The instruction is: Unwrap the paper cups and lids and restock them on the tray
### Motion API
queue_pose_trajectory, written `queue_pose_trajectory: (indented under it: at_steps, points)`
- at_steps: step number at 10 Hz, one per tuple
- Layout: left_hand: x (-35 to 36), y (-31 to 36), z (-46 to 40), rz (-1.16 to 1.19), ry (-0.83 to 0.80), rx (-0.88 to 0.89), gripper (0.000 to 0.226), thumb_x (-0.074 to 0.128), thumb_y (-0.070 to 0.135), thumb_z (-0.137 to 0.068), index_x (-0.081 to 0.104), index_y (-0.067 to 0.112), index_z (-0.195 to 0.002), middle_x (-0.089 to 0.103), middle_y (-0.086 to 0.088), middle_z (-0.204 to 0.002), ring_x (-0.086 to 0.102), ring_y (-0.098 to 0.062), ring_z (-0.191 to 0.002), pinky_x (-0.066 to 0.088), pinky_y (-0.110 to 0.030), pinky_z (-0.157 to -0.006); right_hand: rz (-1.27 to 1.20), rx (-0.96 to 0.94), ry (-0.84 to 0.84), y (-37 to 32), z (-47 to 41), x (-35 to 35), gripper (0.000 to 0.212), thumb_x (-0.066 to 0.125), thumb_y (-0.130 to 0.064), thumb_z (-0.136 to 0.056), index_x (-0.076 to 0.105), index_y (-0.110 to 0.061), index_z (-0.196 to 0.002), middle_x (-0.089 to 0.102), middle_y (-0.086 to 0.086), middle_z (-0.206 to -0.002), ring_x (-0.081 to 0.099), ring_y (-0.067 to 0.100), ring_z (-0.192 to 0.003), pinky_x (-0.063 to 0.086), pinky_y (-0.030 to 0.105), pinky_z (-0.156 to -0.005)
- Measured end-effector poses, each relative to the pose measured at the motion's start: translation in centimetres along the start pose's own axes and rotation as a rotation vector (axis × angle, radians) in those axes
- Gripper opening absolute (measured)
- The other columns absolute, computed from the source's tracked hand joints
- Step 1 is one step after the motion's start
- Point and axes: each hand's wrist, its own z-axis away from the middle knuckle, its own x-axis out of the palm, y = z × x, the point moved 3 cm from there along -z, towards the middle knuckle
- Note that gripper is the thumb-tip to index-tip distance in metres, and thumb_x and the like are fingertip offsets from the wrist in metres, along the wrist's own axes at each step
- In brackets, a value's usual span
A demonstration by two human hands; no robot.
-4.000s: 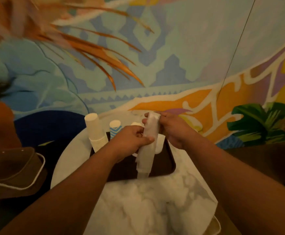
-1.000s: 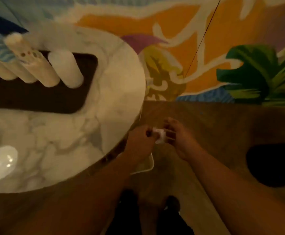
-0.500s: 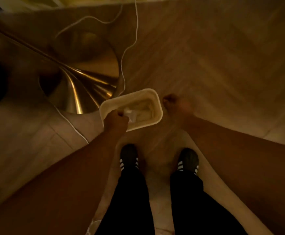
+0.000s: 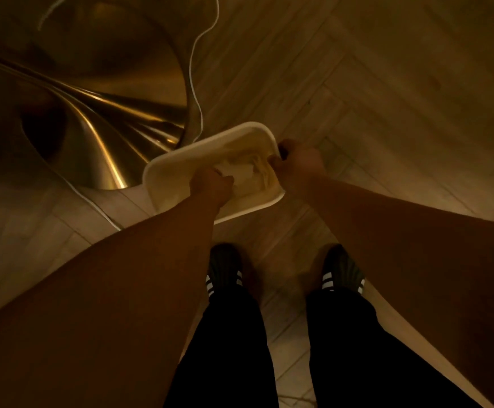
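Observation:
I am looking straight down at the floor. A white rectangular bin [image 4: 163,172] stands in front of my feet. My left hand [image 4: 210,184] reaches into it with the fingers curled round a crumpled clear plastic wrapper [image 4: 241,172]. My right hand [image 4: 295,163] is at the bin's right end, its fingers curled over the rim. The cups, lids and tray are out of view.
A shiny gold table base [image 4: 101,119] flares out to the left of the bin. A thin white cable [image 4: 192,83] runs along the base and past the bin. My black shoes [image 4: 225,269] stand on the herringbone wood floor [image 4: 387,98].
My view dropped from the table to the floor. My left hand carried the wrapper down into the bin. My right hand moved from beside the bin onto its rim.

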Motion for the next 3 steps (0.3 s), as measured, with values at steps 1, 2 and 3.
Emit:
queue_pose_trajectory:
  at_steps: [1, 2, 3]
  points:
    - [-0.8, 0.6, 1.4, -0.003, -0.034, 0.009, 0.037, 0.066, 0.026, -0.088, 0.063, 0.006, -0.119, 0.064, -0.018, -0.115, 0.062, -0.035, -0.106, 0.051, -0.052, -0.094, 0.007, 0.027, -0.046, -0.7, 0.7, -0.5, 0.048, 0.054, -0.036, -0.096, 0.046, -0.017, -0.139, 0.058, 0.009, -0.131, 0.058, 0.028, -0.117, 0.051, 0.036, -0.091]
    - [-2.3, 2.1, 3.8, -0.021, -0.054, 0.084, 0.039, 0.065, 0.028, -0.089, 0.062, 0.006, -0.121, 0.064, -0.016, -0.118, 0.06, -0.033, -0.108, 0.049, -0.05, -0.096, 0.07, 0.001, -0.017, -2.2, 2.3, -2.2, 0.054, 0.052, -0.038, -0.097, 0.039, -0.02, -0.146, 0.052, 0.009, -0.14, 0.053, 0.028, -0.123, 0.046, 0.035, -0.094]
    - [-4.9, 4.4, 8.3, -0.065, -0.052, 0.141, 0.034, 0.064, 0.029, -0.09, 0.064, 0.007, -0.116, 0.066, -0.015, -0.112, 0.061, -0.032, -0.105, 0.049, -0.048, -0.095, 0.111, -0.051, -0.035, -4.4, 5.6, -4.6, 0.049, 0.049, -0.039, -0.098, 0.042, -0.021, -0.144, 0.054, 0.009, -0.137, 0.056, 0.027, -0.119, 0.048, 0.032, -0.088]
